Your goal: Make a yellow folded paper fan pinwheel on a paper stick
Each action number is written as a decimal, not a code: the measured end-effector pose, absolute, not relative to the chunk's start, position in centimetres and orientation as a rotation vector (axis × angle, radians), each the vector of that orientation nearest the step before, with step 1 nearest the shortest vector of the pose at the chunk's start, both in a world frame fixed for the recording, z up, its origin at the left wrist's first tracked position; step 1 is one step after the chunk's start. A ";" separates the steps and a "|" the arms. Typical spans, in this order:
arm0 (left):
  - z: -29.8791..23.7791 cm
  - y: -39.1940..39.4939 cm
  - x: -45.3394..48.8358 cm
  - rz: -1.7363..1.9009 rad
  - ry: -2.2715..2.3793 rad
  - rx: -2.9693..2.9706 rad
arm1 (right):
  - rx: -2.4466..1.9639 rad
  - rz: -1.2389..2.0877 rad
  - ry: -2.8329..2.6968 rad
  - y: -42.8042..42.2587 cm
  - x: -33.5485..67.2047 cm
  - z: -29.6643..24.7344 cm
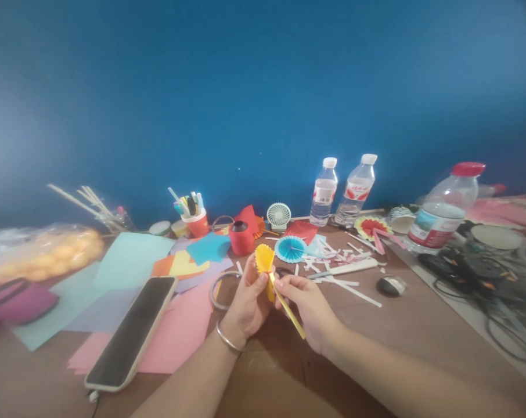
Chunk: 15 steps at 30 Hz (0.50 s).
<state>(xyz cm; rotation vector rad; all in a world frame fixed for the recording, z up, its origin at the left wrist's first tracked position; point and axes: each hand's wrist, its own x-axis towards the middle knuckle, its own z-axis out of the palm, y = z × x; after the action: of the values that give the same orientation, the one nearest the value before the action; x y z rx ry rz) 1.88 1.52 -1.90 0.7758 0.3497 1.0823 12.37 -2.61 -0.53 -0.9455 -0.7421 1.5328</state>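
My left hand (251, 293) is closed around a yellow pleated paper fan (264, 258), pinched in at its middle so both ends flare. My right hand (305, 305) grips a narrow yellow paper strip (290, 313) between thumb and fingers. The strip's upper end meets the fan's pinched middle, and its lower end sticks out below the right fingers. Just beyond the hands lie a blue pleated paper rosette (290, 249) and a craft knife (350, 267) with a white handle.
White paper scraps (332, 255) lie beyond my right hand. A phone (132, 334) rests on coloured sheets (176, 331) at left. A red tape roll (241, 239), pen cup (197, 223), small fan (279, 216) and water bottles (324, 194) stand behind. A large bottle (441, 215) is at right.
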 end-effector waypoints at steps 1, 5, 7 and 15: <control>-1.9 1.5 1.9 1.081 0.355 0.778 | -0.946 1.533 -0.740 -2.6 12.4 -0.5; -1.8 1.5 1.9 1.075 0.378 0.769 | -0.950 1.518 -0.752 -2.6 12.4 -0.4; -1.8 1.5 1.8 1.075 0.387 0.767 | -0.962 1.507 -0.762 -2.6 12.3 -0.4; -1.8 1.5 1.8 1.042 0.410 0.811 | -1.010 1.453 -0.823 -2.5 12.5 -0.4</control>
<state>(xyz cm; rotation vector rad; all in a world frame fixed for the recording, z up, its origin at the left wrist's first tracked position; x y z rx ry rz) 1.78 1.45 -1.79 0.8110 0.4105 1.0416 12.46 -2.55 -0.44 -1.0096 -0.8233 1.4533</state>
